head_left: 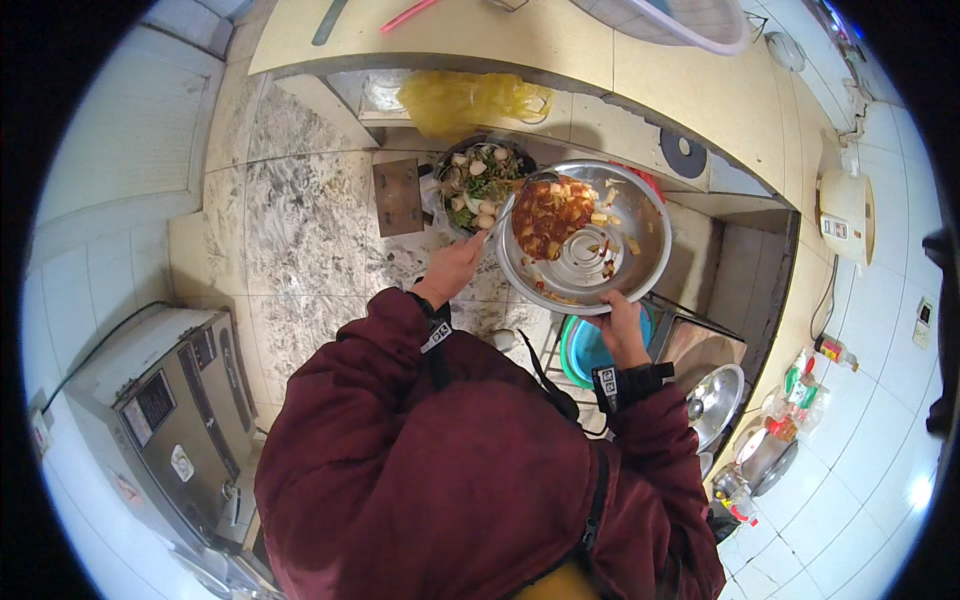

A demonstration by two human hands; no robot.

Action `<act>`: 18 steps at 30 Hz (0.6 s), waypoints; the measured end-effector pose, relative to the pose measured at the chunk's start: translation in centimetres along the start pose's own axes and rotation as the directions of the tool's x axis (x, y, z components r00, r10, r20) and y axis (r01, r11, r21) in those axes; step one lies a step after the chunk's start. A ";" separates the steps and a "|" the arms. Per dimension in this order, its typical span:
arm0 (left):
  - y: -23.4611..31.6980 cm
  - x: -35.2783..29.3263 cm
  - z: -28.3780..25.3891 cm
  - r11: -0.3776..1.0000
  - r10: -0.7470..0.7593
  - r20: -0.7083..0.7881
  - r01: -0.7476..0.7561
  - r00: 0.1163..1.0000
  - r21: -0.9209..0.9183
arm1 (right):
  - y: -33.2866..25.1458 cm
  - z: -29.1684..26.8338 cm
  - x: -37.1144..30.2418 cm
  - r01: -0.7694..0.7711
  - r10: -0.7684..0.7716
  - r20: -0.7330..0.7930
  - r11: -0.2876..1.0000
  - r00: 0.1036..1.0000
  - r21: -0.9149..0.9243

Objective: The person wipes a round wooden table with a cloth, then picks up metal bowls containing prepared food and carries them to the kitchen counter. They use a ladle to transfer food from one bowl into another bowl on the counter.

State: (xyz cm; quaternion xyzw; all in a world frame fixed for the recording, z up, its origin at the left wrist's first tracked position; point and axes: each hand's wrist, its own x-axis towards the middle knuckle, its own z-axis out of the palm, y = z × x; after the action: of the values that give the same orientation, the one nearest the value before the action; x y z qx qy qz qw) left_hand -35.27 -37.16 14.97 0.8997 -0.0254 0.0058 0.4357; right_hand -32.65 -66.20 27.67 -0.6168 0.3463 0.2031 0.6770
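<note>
My right hand [622,330] grips the near rim of a wide stainless steel mixing bowl [648,245]. A red, saucy food mixture with pale chunks [550,222] is gathered on its left side, and loose bits cling to the bottom and right wall. My left hand [453,270] is closed at the bowl's left side around the handle of what looks like a metal ladle [540,178], whose head lies at the edge of the food. Just beyond my left hand stands a lined waste bin [470,185] holding eggshells and green scraps.
A yellow plastic bag [465,100] lies under the far counter [560,40]. A small brown stool [399,197] stands left of the bin. Blue-green basins [585,350] sit below my right wrist. Bottles and packets [800,385] line the right counter. A steel appliance [175,400] stands left.
</note>
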 end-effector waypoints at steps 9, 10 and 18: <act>-0.8 0.0 0.6 1.000 -0.019 0.009 0.019 1.000 -0.020 | -0.3 0.5 0.6 0.011 -0.011 -0.016 1.000 1.000 -0.005; -0.8 0.1 0.6 1.000 -0.020 0.011 0.020 1.000 -0.019 | -0.4 0.6 0.6 0.004 -0.004 -0.013 1.000 1.000 -0.006; -1.1 0.0 0.6 0.998 -0.038 0.048 0.039 0.998 -0.039 | -0.9 1.4 0.1 0.035 -0.034 -0.010 0.999 0.999 0.028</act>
State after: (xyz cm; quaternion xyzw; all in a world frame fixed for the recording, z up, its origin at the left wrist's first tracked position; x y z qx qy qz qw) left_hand -35.17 -36.92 13.77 0.8912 -0.0184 -0.0242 0.4527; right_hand -31.61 -64.99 28.26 -0.6142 0.3418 0.1835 0.6872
